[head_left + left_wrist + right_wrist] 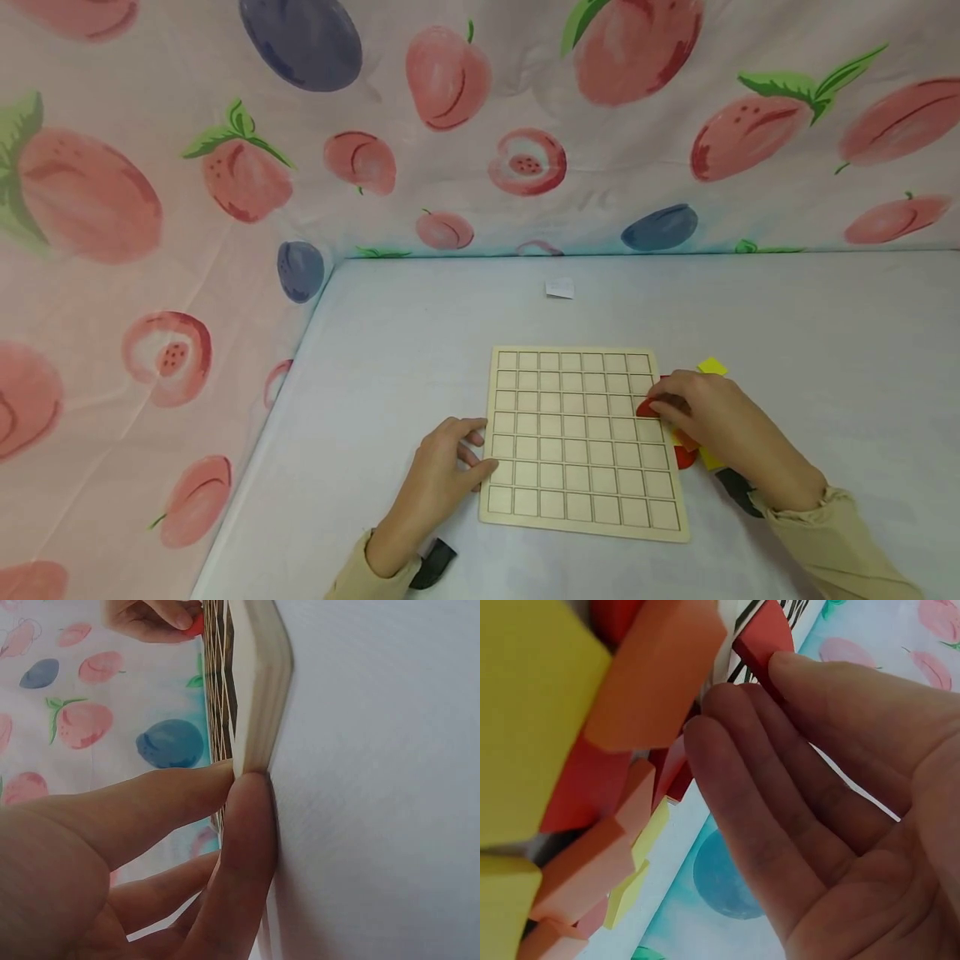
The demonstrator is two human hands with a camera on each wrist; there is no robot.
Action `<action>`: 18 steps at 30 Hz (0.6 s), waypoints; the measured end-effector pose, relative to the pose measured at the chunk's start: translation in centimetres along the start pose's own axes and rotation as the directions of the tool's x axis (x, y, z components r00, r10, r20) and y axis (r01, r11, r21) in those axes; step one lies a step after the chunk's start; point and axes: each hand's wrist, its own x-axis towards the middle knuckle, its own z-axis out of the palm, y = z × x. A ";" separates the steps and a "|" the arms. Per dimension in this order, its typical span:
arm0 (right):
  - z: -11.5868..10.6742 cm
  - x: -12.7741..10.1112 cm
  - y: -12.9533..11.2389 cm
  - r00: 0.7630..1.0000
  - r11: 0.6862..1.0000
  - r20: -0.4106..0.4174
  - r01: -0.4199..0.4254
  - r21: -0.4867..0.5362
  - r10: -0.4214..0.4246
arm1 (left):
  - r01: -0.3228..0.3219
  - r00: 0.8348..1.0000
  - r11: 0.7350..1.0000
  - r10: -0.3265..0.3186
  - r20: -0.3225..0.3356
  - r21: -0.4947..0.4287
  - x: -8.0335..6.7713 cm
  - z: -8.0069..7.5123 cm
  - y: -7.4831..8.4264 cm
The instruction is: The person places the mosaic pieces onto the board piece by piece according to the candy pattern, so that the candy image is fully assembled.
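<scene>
A pale wooden grid board (486,433) lies flat on the white table. At its left edge is my left hand (442,467); the left wrist view shows its thumb and a finger (251,817) pinching the board's edge. Over the board's right-hand column, my right hand (705,408) pinches a red piece (647,407) with a curved edge between thumb and fingertips. The same red piece (763,641) shows at the thumb tip in the right wrist view, partly covered by the fingers.
Beside the board's right edge lies a pile of loose pieces, partly hidden under my right hand: a yellow one (712,366), a red one (685,457) and orange ones (656,675). A small white paper (559,288) lies toward the back. Fruit-printed cloth (525,100) hangs behind and at left.
</scene>
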 end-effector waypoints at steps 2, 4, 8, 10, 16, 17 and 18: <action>0.0 0.0 -0.1 1.000 1.000 0.004 -0.009 -0.006 0.009 | 0.000 1.000 1.000 0.000 0.000 -0.001 0.0 0.0 0.0; -0.1 0.0 -0.1 1.000 1.000 0.009 -0.012 -0.002 0.012 | -0.003 1.000 1.000 0.003 -0.001 -0.003 -0.1 0.0 0.1; -0.1 0.0 -0.3 1.000 1.000 0.012 -0.011 0.028 0.011 | -0.013 1.000 1.000 0.013 -0.001 -0.007 -0.1 0.0 0.0; 0.0 0.1 -0.3 1.000 0.999 0.005 -0.001 0.045 0.001 | -0.016 1.000 1.000 0.016 -0.002 -0.005 -0.2 0.0 0.0; -0.1 0.2 -0.1 0.999 0.996 -0.027 0.047 0.075 -0.045 | -0.013 1.000 1.000 0.013 0.004 -0.016 -0.1 -0.1 0.0; -0.1 0.2 0.0 0.999 0.996 -0.023 0.047 0.082 -0.046 | -0.011 1.000 1.000 0.011 0.007 -0.020 -0.1 -0.1 -0.1; -0.1 0.2 0.0 0.999 0.995 -0.016 0.045 0.089 -0.044 | -0.008 1.000 1.000 0.009 0.008 -0.023 -0.1 -0.1 -0.1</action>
